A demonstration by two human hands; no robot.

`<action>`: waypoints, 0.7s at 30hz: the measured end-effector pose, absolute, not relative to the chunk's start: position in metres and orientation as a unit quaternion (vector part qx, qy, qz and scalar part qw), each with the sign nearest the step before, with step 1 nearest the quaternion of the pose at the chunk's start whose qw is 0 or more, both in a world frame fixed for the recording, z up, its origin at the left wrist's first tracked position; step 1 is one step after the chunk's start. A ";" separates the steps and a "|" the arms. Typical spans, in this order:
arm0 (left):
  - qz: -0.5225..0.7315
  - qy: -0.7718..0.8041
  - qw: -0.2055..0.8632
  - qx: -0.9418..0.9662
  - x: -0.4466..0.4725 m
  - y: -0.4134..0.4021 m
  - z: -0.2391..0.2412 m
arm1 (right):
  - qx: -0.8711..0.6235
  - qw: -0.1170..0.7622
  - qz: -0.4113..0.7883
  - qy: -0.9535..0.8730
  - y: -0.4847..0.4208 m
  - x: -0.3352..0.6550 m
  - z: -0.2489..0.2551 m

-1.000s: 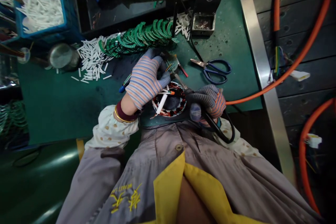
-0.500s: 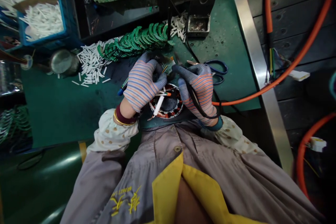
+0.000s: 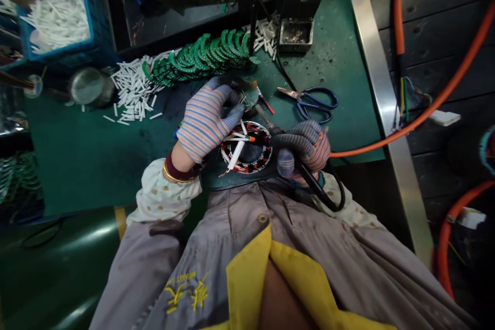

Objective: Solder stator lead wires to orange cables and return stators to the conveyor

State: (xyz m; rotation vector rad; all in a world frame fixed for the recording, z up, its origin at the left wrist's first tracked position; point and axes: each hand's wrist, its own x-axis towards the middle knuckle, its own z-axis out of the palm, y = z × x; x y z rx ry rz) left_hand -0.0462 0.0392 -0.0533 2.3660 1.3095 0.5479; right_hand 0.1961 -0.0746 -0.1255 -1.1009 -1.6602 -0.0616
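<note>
My left hand (image 3: 209, 121), in a striped glove, pinches thin wires (image 3: 242, 99) at the upper left of a ring-shaped motor stator (image 3: 266, 159). My right hand (image 3: 305, 147), gloved too, is wrapped round the dark handle of a soldering iron (image 3: 273, 126). Its metal tip points up and left, over the ring's upper right edge; whether it touches anything I cannot tell. White sleeved leads (image 3: 234, 157) with an orange end lie across the ring. Beyond the fingers a red-tipped wire (image 3: 267, 103) rests on the green mat.
Blue-handled scissors (image 3: 315, 100) lie right of centre. Green crescent-shaped boards (image 3: 204, 59) line the back beside loose white tubes (image 3: 133, 90). A small metal tray (image 3: 296, 35) stands behind. An orange hose (image 3: 425, 108) crosses the metal edge (image 3: 377, 77); a blue crate (image 3: 87, 15) holds white tubes.
My right hand has moved down and right, away from the wires, and the soldering iron now shows in it. My left hand stays nearly in place at the wires.
</note>
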 end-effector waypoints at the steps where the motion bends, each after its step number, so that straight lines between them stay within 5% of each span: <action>1: 0.192 0.464 0.190 0.844 -0.047 0.040 -0.053 | -0.442 0.555 -0.021 -0.704 -0.075 0.197 -0.125; 9: 0.195 0.452 0.204 0.846 -0.046 0.045 -0.054 | -0.421 0.564 -0.045 -0.708 -0.066 0.195 -0.125; 15: 0.188 0.470 0.198 0.840 -0.045 0.045 -0.055 | -0.506 0.462 -0.002 -0.728 -0.079 0.201 -0.144; 21: 0.190 0.483 0.171 0.838 -0.042 0.039 -0.051 | -0.433 0.570 -0.005 -0.698 -0.073 0.195 -0.129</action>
